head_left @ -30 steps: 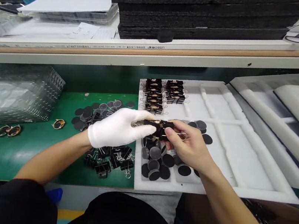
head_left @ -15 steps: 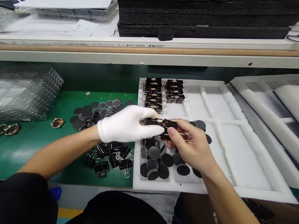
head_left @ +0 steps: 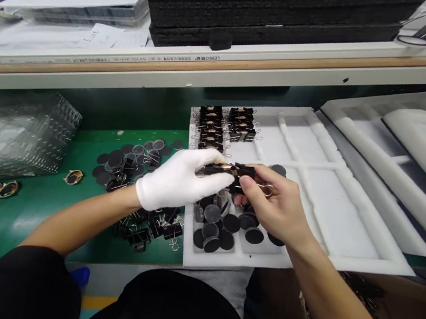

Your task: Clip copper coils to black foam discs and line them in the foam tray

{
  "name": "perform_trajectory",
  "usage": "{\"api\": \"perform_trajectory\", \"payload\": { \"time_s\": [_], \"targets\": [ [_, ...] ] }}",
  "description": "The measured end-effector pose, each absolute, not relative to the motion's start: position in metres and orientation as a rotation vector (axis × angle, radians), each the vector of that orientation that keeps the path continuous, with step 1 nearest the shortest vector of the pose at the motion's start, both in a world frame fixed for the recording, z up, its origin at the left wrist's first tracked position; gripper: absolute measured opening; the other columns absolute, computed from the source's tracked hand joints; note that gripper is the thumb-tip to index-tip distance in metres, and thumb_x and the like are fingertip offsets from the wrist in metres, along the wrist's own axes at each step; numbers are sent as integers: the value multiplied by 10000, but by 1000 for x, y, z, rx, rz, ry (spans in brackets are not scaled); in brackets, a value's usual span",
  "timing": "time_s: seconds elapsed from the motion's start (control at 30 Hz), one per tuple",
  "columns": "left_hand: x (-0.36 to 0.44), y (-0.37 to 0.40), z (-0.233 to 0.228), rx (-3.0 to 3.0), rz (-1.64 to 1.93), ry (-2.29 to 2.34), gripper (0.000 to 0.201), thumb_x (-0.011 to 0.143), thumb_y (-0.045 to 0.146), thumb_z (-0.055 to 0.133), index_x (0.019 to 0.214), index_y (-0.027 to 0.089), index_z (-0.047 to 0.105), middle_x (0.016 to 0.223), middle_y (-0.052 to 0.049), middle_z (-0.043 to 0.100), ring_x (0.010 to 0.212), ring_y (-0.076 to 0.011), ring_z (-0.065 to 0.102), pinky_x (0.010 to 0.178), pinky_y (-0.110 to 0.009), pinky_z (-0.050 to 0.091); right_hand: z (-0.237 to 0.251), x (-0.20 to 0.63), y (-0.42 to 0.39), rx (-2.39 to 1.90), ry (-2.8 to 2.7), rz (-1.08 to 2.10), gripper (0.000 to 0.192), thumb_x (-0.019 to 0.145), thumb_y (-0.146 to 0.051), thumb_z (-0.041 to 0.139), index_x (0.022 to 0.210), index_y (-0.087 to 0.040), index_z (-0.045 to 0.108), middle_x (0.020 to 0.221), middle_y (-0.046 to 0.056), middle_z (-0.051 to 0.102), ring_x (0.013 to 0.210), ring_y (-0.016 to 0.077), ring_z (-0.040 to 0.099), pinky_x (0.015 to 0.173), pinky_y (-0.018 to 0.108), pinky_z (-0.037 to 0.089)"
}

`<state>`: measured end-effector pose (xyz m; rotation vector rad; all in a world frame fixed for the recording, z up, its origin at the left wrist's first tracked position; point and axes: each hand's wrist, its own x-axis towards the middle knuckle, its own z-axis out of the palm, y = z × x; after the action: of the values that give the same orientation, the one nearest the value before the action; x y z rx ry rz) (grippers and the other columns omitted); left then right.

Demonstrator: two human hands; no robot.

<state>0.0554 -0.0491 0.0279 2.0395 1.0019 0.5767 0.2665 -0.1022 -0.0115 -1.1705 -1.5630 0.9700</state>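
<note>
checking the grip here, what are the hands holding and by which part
Both hold a black binder clip: the gloved left hand pinches its left end, the bare right hand grips its right end by the wire handle.

Green worktop carrying a white foam tray at 3 o'clock, loose binder clips at centre, black discs at 12 o'clock, clear blister trays lying at 9 o'clock.

A left hand in a white glove and a bare right hand hold a black clip together over a white foam tray. Black round discs lie in the tray below. More black clips sit on the green mat.
</note>
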Motion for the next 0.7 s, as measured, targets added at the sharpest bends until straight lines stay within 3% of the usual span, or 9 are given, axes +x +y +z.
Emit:
{"api": "perform_trajectory", "payload": {
  "time_s": [0.33, 0.53, 0.63, 0.7],
  "targets": [
    [68, -48, 26, 2160, 414, 884, 251, 963, 416, 580, 1029, 212, 712, 926, 19, 735, 836, -155, 667, 760, -268, 501, -8, 302, -99, -1145, -1836, 1050, 238, 1013, -415, 614, 892, -216, 660, 649, -5, 664, 563, 161, 610, 499, 283, 429],
    [101, 6, 1, 2453, 580, 865, 357, 960, 417, 614, 1214, 172, 668, 1123, -58, 726, 964, -190, 665, 868, -303, 498, -11, 341, -48, -1259, -1881, 892, 301, 962, -425, 656, 1177, -219, 701, 906, 47, 713, 705, 187, 622, 593, 319, 483],
    [124, 45, -11, 2657, 544, 967, 358, 984, 375, 562, 1254, 161, 661, 1198, -99, 725, 1095, -247, 656, 961, -360, 466, -28, 362, -3, -1364, -1920, 672, 232, 960, -409, 632, 1050, -225, 742, 1001, 80, 732, 839, 235, 656, 727, 385, 541],
    [137, 63, -17, 2768, 396, 1118, 375, 993, 415, 541, 1248, 176, 677, 1184, -119, 736, 1127, -299, 647, 999, -435, 428, -42, 371, 21, -1452, -1916, 579, 216, 942, -367, 646, 1074, -222, 738, 1071, 96, 741, 959, 266, 677, 852, 430, 557]
  ]
}}
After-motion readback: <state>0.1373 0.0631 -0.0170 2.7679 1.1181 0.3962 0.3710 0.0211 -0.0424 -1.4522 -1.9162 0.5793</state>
